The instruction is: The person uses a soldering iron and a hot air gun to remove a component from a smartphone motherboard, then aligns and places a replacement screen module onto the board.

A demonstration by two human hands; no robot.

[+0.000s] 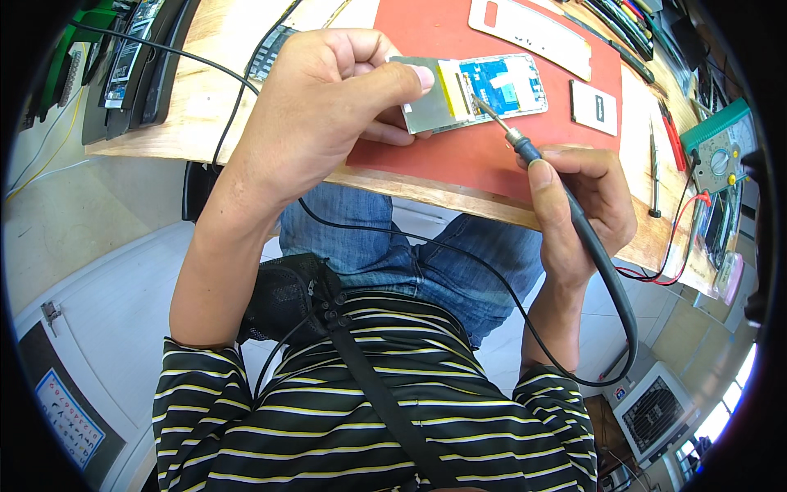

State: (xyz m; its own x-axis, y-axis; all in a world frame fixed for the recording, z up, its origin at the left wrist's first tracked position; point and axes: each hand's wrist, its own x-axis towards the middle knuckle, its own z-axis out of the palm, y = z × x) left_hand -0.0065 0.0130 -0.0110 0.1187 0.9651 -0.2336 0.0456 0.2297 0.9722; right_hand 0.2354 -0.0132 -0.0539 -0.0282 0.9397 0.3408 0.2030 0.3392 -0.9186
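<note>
My left hand [344, 86] pinches a small grey display panel [426, 108] between thumb and fingers. Yellow tape and a flat ribbon strip run along the panel's right edge, where it meets a phone's blue circuit board [508, 86] set in a white frame. In my right hand [586, 193] is a soldering iron [525, 148], held like a pen. Its metal tip reaches the ribbon's edge on the board; whether it touches cannot be made out. A dark cable loops from the iron's handle below my right hand.
Under the phone lies a red mat [459, 172] on a wooden bench [197, 123]. A white phone cover [533, 37] and a battery [593, 108] rest nearby. Pliers and screwdrivers [615, 29] line the far right, beside a green multimeter [721, 156] with red and black leads. A black cable crosses my lap.
</note>
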